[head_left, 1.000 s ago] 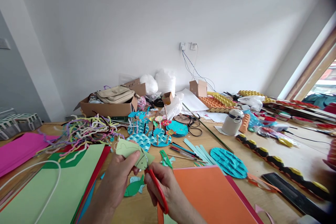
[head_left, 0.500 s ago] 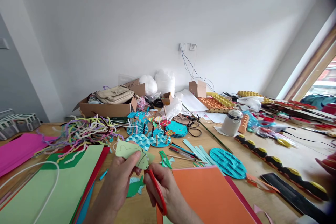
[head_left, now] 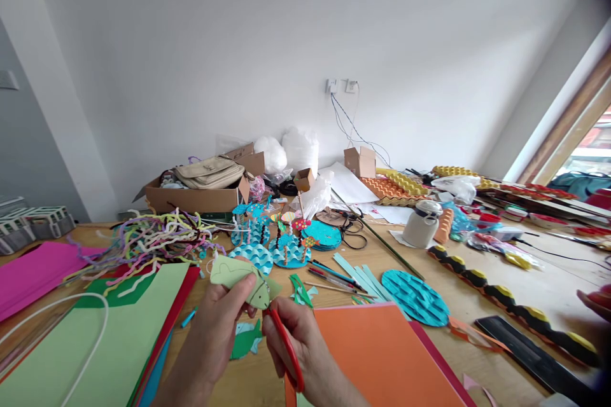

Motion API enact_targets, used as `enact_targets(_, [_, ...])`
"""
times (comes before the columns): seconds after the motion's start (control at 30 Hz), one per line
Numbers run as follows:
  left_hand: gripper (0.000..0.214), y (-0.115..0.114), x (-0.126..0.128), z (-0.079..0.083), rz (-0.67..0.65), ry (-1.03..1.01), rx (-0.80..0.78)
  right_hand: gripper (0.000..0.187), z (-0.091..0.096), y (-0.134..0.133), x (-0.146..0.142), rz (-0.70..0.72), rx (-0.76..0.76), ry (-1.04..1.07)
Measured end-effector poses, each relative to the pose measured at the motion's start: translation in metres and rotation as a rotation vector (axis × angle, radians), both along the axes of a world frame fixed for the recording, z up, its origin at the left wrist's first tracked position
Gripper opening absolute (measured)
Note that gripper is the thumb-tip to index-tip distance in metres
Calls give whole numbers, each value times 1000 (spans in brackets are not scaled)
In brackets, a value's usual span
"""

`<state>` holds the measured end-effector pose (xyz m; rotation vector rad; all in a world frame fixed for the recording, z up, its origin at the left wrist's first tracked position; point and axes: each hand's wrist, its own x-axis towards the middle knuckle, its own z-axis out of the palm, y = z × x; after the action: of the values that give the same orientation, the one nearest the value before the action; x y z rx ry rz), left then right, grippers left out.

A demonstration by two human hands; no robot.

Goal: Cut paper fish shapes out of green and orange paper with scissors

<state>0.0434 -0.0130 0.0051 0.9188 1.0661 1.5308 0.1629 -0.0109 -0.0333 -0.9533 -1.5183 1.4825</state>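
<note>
Pinched between the thumb and fingers of my left hand (head_left: 217, 324) is a light green paper (head_left: 233, 272) with a fish drawn on it in dark lines. My right hand (head_left: 298, 337) grips red-handled scissors (head_left: 290, 356), their blades close to the paper's lower right edge and mostly hidden by paper and fingers. On the table just below the hands lies a darker green paper fish (head_left: 245, 338) with light blue bits. Orange paper (head_left: 377, 350) lies beside my right forearm.
Left are light green sheets (head_left: 90, 343), a white cord (head_left: 102, 324) and a tangle of pipe cleaners (head_left: 162, 235). Blue craft discs (head_left: 414, 296), pens (head_left: 334, 276) and a white jar (head_left: 422, 224) stand ahead and right. Another person's hand (head_left: 596, 302) shows at the right edge.
My hands, the paper and the scissors stay almost in place. At the right edge, the other person's hand has shifted slightly.
</note>
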Motion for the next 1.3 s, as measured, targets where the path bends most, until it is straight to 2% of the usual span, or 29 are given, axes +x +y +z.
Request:
enact_targets(0.27, [17, 0, -3, -4, 19, 24, -10, 45, -2, 1, 1, 8, 0, 6])
enact_targets(0.6, [19, -2, -3, 0, -5, 40, -13, 39, 2, -2, 4, 4, -7, -25])
enact_targets(0.97, [14, 0, -15, -9, -89, 101, 35, 46, 6, -2, 5, 27, 7, -17])
enact_targets(1.3, [13, 1, -18, -10, -37, 99, 19, 49, 2, -2, 6, 46, 9, -8])
